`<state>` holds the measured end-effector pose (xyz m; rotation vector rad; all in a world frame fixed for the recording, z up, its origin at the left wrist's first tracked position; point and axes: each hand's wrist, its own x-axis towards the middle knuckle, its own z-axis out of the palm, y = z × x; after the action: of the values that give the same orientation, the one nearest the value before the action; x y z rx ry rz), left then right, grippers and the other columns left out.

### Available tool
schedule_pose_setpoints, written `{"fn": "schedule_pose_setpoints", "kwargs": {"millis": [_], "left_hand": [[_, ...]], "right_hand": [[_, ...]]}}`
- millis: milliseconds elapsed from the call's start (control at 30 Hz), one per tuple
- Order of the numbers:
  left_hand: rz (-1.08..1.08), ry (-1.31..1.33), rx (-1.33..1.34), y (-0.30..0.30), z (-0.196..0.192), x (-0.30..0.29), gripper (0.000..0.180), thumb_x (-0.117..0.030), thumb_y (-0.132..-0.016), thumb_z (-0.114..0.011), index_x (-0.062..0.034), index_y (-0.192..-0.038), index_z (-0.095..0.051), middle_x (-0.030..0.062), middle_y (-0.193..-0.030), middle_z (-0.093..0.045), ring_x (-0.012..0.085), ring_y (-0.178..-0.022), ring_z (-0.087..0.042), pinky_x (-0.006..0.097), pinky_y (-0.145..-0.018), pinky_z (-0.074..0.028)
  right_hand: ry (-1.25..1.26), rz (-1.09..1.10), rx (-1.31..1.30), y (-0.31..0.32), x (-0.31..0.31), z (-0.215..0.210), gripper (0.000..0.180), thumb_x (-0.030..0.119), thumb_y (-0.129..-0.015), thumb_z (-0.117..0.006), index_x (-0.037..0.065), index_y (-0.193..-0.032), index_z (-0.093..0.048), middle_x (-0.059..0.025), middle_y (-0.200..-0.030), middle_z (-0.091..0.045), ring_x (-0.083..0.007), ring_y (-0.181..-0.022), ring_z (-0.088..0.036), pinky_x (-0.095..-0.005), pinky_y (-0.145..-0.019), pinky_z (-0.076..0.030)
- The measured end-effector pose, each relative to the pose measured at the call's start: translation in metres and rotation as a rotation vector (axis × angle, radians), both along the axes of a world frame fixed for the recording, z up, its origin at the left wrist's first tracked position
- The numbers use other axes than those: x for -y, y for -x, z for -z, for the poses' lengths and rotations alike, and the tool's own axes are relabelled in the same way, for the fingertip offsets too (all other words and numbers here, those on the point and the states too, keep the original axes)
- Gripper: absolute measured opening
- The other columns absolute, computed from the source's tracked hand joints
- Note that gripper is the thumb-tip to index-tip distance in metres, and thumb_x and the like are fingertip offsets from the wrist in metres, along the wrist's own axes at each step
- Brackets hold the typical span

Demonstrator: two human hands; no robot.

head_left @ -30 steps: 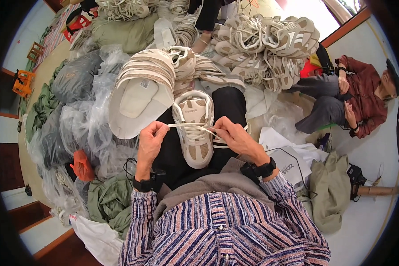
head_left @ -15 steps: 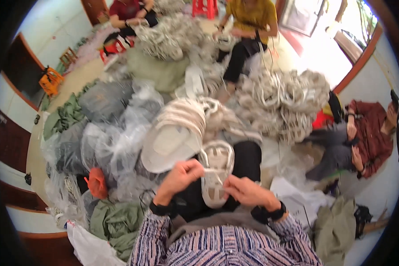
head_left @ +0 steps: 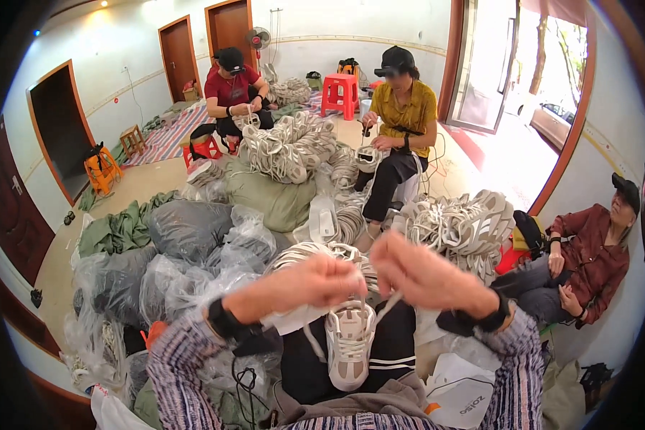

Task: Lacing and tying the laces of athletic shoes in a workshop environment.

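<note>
Dark block lettering runs at a slant along a white bag (head_left: 448, 385) beside the seated worker's lap. A small reddish line of print marks the tongue of a beige-and-white sneaker (head_left: 349, 347), too fine to make out. Red characters, only partly visible, stand on a white sack (head_left: 118, 413) at lower left.

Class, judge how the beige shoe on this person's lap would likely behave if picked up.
The shoe is probably light, given its thin-looking panels. Its lace would likely flop; a slack strand curves beside it. It might slide, resting on trousers.
</note>
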<state>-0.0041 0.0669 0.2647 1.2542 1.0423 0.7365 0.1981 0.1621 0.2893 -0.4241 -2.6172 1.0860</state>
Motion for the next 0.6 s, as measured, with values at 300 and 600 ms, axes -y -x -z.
{"fn": "schedule_pose_setpoints", "kwargs": {"millis": [300, 600], "left_hand": [[-0.113, -0.326, 0.030, 0.018, -0.142, -0.028, 0.023, -0.024, -0.095, -0.053, -0.0040, -0.094, -0.063, -0.0058, -0.056, -0.048, 0.0007, -0.042, -0.034, 0.017, -0.038, -0.024], [-0.194, -0.578, 0.032, 0.010, -0.207, -0.026, 0.023, -0.020, -0.096, -0.053, -0.0008, -0.092, -0.064, -0.0047, -0.063, -0.053, 0.0026, -0.048, -0.042, 0.018, -0.043, -0.031]], "right_hand": [[0.074, 0.031, -0.423, 0.035, -0.023, -0.121, 0.019, 0.015, -0.096, -0.046, -0.001, -0.096, -0.056, -0.0053, -0.078, -0.065, -0.0088, -0.065, -0.060, -0.0222, -0.056, -0.050], [-0.082, 0.080, -0.481, 0.035, -0.024, -0.186, 0.021, 0.016, -0.095, -0.050, -0.003, -0.092, -0.058, -0.0069, -0.077, -0.064, -0.0088, -0.059, -0.057, -0.0220, -0.052, -0.048]]}}
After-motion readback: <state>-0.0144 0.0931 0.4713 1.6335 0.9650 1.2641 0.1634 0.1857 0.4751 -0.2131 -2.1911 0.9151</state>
